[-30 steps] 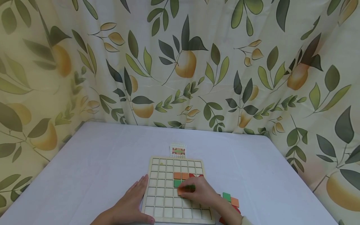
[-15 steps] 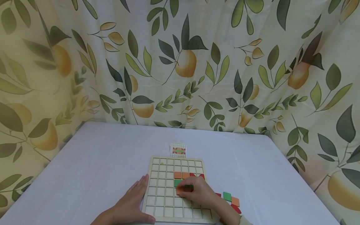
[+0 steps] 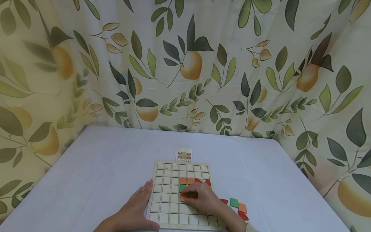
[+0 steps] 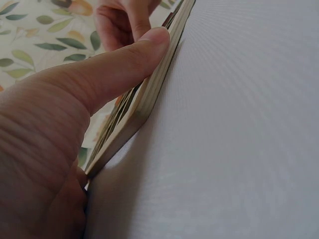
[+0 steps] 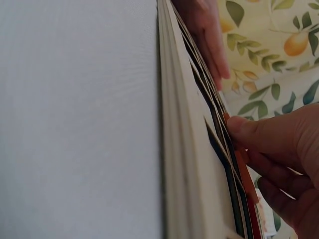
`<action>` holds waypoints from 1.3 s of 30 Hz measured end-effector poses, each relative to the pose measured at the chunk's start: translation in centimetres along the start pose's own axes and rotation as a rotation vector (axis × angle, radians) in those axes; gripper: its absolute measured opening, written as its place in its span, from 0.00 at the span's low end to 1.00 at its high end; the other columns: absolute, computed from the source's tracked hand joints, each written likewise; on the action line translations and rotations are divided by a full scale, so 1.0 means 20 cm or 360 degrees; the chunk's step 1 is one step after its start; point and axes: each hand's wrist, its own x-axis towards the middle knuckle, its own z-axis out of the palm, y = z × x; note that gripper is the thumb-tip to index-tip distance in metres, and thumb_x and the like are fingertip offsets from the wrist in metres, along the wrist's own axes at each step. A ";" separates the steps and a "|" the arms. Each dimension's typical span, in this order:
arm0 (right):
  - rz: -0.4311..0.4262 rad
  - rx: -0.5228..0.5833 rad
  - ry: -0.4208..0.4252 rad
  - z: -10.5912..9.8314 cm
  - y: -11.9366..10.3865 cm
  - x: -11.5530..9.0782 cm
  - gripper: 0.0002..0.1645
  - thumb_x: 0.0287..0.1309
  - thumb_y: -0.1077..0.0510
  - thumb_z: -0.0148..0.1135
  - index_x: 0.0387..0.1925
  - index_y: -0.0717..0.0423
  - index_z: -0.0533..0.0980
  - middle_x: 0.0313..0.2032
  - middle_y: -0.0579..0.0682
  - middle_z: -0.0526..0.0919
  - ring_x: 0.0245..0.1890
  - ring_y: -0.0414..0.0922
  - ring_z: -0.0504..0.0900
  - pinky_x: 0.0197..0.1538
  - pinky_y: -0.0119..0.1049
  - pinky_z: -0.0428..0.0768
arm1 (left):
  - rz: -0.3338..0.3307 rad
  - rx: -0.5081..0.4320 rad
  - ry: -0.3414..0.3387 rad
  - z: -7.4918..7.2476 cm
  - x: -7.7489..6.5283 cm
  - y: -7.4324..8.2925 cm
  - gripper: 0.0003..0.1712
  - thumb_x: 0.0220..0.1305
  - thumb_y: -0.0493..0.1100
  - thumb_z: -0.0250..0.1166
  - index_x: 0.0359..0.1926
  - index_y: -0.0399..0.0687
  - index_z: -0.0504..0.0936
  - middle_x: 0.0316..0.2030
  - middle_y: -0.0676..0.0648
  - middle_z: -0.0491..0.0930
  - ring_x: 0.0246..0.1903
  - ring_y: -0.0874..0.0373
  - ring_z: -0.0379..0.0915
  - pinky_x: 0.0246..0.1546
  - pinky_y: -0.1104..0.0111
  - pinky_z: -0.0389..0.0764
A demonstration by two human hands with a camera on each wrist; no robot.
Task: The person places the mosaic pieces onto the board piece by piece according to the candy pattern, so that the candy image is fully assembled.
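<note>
A wooden grid board (image 3: 166,207) lies on the white tabletop. My right hand (image 3: 202,198) is low over its middle, thumb and fingers pinching an orange square tile (image 3: 183,197) just below a green tile (image 3: 183,188). The right wrist view shows the thumb tip on the orange tile (image 5: 227,117) at the board's face. Along the board's left side lies my left hand (image 3: 130,208), its fingers straight against the edge. Its thumb (image 4: 124,62) rests on the near rim in the left wrist view. Two orange tiles (image 3: 187,180) and red pieces (image 3: 207,182) fill one row; my right hand hides other cells.
A small pattern card (image 3: 183,152) lies behind the board. Right of the board are loose pieces: a green tile (image 3: 234,202), an orange tile (image 3: 242,207) and red pieces (image 3: 242,215). A leaf-and-fruit curtain (image 3: 179,106) hangs behind the table (image 3: 116,154).
My right hand has shifted slightly left with the orange tile, closer under the green tile. More of a loose red piece shows by the right forearm. The left hand stays in place.
</note>
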 end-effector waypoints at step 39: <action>0.0568 -0.0142 0.0089 -0.32 0.07 -0.27 0.15 0.46 0.57 0.70 0.40 0.51 0.82 0.39 0.42 0.82 0.44 0.46 0.77 0.46 0.44 0.78 | 0.0054 0.0025 0.0056 0.01 0.01 -0.03 0.77 0.32 0.78 0.64 0.69 0.32 0.42 0.69 0.37 0.43 0.68 0.47 0.37 0.57 0.83 0.25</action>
